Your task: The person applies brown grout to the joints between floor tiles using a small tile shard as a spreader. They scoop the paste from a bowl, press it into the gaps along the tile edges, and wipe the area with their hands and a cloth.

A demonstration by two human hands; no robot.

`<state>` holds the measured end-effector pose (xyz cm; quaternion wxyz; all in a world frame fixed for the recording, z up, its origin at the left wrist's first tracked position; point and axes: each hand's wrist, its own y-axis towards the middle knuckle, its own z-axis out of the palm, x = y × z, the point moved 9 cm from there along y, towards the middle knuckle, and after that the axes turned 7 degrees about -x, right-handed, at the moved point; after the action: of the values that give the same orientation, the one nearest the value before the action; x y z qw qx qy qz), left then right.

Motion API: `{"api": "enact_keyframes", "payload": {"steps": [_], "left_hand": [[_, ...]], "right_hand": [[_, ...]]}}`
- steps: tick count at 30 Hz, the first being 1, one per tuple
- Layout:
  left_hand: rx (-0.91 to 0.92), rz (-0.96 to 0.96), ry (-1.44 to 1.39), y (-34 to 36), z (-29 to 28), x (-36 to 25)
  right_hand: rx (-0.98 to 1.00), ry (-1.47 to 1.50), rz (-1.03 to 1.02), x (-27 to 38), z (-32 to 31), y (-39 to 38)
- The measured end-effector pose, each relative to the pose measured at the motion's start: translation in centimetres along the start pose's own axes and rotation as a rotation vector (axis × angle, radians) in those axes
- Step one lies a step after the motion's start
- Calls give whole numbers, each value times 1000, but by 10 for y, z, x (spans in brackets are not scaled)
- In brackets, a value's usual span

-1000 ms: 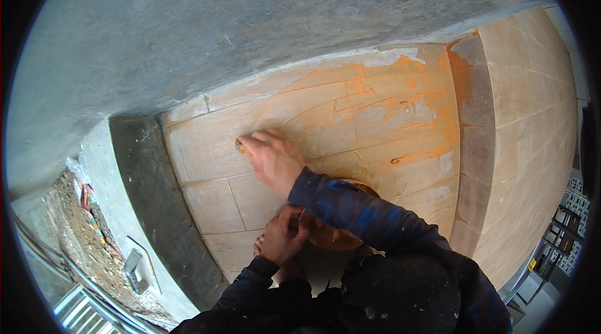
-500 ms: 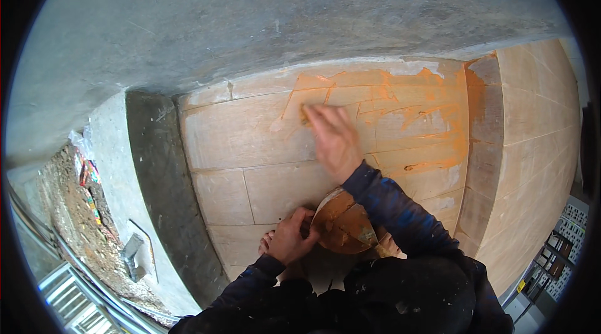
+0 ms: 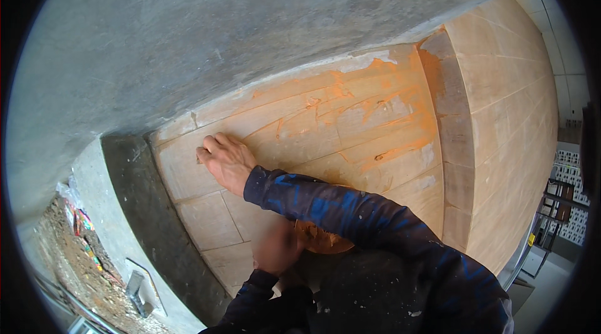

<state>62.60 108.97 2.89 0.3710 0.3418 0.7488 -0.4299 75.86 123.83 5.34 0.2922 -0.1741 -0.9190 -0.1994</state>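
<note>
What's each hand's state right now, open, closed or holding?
Left hand: blurred, beside the bowl; grip cannot be told.
Right hand: closed at the tiles, apparently on a small object, mostly hidden.

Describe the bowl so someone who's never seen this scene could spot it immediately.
Start at the tan tiled surface below the grey wall. Near its lower middle, find the left hand; the bowl is right of it, partly hidden under the right sleeve. Its rounded, orange-smeared form sets it apart from the flat tiles.
</note>
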Motion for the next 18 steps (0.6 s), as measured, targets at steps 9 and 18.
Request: {"api": "enact_keyframes", "payload": {"steps": [9, 18], "left_hand": [[-16, 73, 40, 3, 12, 9], [47, 44, 35, 9, 15, 7]], "right_hand": [[-26, -329, -233, -12, -14, -31], [-245, 127, 420, -108, -203, -151]]}}
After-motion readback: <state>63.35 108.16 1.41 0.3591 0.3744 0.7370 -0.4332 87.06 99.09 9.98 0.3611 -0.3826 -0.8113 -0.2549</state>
